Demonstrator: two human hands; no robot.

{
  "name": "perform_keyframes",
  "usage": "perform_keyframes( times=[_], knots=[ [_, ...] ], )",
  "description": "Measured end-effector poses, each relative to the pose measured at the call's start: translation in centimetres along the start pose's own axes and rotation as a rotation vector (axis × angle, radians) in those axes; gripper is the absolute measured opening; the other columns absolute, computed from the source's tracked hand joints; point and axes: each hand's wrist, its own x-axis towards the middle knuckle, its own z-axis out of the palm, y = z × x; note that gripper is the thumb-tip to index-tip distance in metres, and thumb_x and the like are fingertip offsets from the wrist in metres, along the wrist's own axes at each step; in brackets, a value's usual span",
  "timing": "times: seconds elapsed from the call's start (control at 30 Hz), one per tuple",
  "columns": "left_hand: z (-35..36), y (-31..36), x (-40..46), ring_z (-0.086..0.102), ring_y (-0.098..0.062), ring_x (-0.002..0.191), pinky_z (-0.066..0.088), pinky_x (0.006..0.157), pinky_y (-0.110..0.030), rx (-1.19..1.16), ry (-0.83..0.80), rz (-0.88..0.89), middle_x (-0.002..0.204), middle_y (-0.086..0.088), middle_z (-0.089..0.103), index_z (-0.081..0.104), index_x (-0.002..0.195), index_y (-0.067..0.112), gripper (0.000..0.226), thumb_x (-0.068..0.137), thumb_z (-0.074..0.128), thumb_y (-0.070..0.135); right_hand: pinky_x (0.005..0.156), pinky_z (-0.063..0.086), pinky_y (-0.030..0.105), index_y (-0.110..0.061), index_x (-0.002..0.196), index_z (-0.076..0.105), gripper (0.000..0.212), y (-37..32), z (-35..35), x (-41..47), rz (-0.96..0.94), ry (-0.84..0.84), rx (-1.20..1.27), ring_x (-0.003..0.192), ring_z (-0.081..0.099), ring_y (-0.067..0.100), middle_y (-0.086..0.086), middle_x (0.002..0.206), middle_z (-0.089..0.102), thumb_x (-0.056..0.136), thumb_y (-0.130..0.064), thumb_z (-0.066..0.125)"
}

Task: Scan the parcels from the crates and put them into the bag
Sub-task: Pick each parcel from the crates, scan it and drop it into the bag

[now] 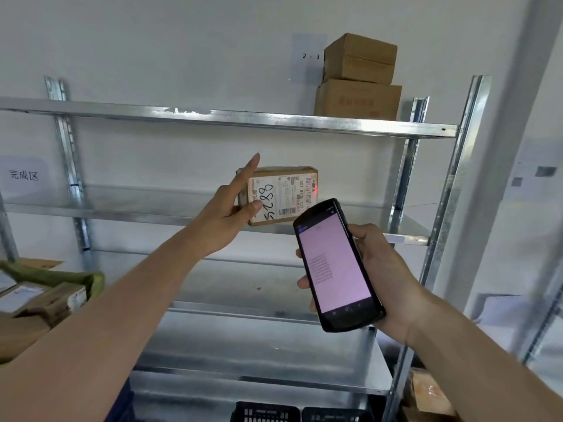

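Observation:
My left hand [236, 197] holds up a small brown parcel [281, 194] in front of the metal shelving, thumb on its white label and index finger straight along its left edge. The label carries handwritten digits and barcodes, and a red scan dot sits near its upper right corner. My right hand [380, 269] grips a black handheld scanner [335, 264] just below and right of the parcel, its pale pink screen facing me. A green bag [61, 277] with parcels in it lies at the left edge. Black crates [268, 412] show at the bottom.
Galvanised metal shelves [228, 118] fill the view. Two stacked cardboard boxes [358, 77] stand on the top shelf at the right. Paper signs hang on the wall at left and above. More brown parcels [426, 397] sit at the lower right.

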Motion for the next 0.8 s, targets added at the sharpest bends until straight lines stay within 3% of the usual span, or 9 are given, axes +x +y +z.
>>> perform_keyframes(
  times=[0.07,0.2,0.3,0.4,0.57,0.67,0.8],
  knots=[
    [-0.1,0.0,0.2,0.058,-0.015,0.134,0.048,0.113,-0.041,0.004,0.005,-0.006,0.142,0.007,0.054,0.016,0.147,0.076,0.077,0.110,0.053,0.019,0.079,0.059,0.051,-0.016,0.134,0.069,0.054,-0.4,0.1,-0.2,-0.001,-0.013,-0.010,0.095,0.075,0.042,0.026,0.137,0.065,0.108,-0.049,0.036],
    [-0.3,0.3,0.7,0.060,-0.008,0.126,0.049,0.110,-0.034,0.013,0.004,-0.015,0.132,0.022,0.053,0.019,0.151,0.067,0.074,0.110,0.053,0.016,0.079,0.059,0.050,-0.017,0.131,0.071,0.053,-1.0,0.2,-0.6,0.015,-0.027,-0.008,0.096,0.076,0.042,0.023,0.132,0.070,0.107,-0.050,0.038],
    [-0.4,0.1,1.1,0.061,-0.017,0.128,0.051,0.109,-0.036,0.019,0.008,-0.023,0.133,0.017,0.054,0.020,0.157,0.063,0.075,0.109,0.054,0.016,0.078,0.060,0.049,-0.019,0.134,0.070,0.052,-1.1,0.2,-0.9,0.022,-0.047,0.011,0.097,0.075,0.043,0.023,0.130,0.072,0.108,-0.051,0.038],
    [-0.3,0.1,1.5,0.060,-0.008,0.126,0.053,0.107,-0.035,0.018,0.001,-0.023,0.133,0.017,0.053,0.020,0.160,0.059,0.076,0.108,0.055,0.016,0.076,0.061,0.048,-0.017,0.132,0.071,0.053,-1.0,0.3,-1.2,0.033,-0.078,0.005,0.095,0.075,0.041,0.023,0.129,0.072,0.108,-0.050,0.038],
    [0.2,0.5,1.5,0.059,-0.005,0.124,0.053,0.089,-0.009,-0.041,0.025,-0.003,0.133,0.021,0.053,0.023,0.157,0.052,0.071,0.109,0.052,0.009,0.075,0.060,0.048,-0.014,0.128,0.074,0.054,-1.1,0.5,-1.5,0.035,-0.090,0.006,0.093,0.075,0.041,0.023,0.129,0.072,0.107,-0.049,0.038],
    [0.5,0.7,1.4,0.061,-0.006,0.120,0.051,0.083,-0.005,-0.078,0.037,-0.018,0.131,0.019,0.051,0.022,0.157,0.048,0.070,0.109,0.051,0.006,0.074,0.060,0.048,-0.014,0.129,0.073,0.054,-1.2,0.6,-1.5,0.033,-0.090,0.008,0.093,0.075,0.041,0.025,0.131,0.070,0.108,-0.048,0.037],
    [0.5,0.4,1.1,0.054,0.024,0.112,0.052,0.084,-0.005,-0.098,0.047,-0.032,0.133,0.020,0.050,0.021,0.160,0.046,0.071,0.109,0.052,0.007,0.076,0.060,0.049,-0.015,0.133,0.070,0.055,-0.8,1.0,-1.1,0.027,-0.069,0.033,0.095,0.075,0.041,0.027,0.134,0.066,0.107,-0.050,0.037]
  ],
)
